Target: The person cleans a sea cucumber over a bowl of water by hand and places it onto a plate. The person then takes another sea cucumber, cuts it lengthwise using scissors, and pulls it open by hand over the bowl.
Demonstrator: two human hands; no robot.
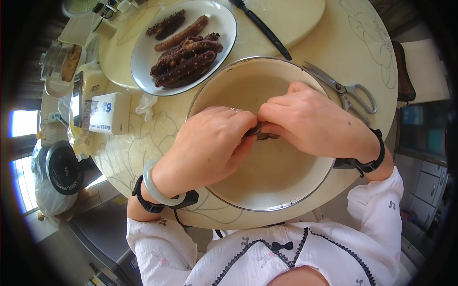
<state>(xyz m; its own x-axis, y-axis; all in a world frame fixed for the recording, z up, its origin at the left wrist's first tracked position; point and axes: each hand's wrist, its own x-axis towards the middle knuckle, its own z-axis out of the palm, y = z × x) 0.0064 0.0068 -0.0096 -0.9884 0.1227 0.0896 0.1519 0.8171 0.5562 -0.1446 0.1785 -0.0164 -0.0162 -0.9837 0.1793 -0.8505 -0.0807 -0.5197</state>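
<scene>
Clock positions read from the basin's centre, 12 pointing away from the person. The left hand (214,138) comes in from 8 o'clock, the right hand (305,119) from 3; they meet over the middle of the white basin (274,202). Between them, a dark sea cucumber (268,137), mostly hidden by fingers; its ridged lower edge shows beneath the right thumb. Left grasps it between thumb and curled fingers. Right is bent in a pinch at the same piece, thumb and fingertips drawn together; exact grip under the knuckles cannot be told.

At 11 o'clock, partly on the raised round board (305,14), a white plate (217,19) bears more brown, knobbly sea cucumbers (188,55): heap nearest the basin, others beyond. Black-handled knife (265,31) at 12, its handle end near the rim. Scissors (339,88) at 2, blades apart, just beside the basin. Crumpled plastic (146,107) between 9 and 10; white tissue pack (109,114) farther out at 9. Pale bangle (151,183) on the left wrist.
</scene>
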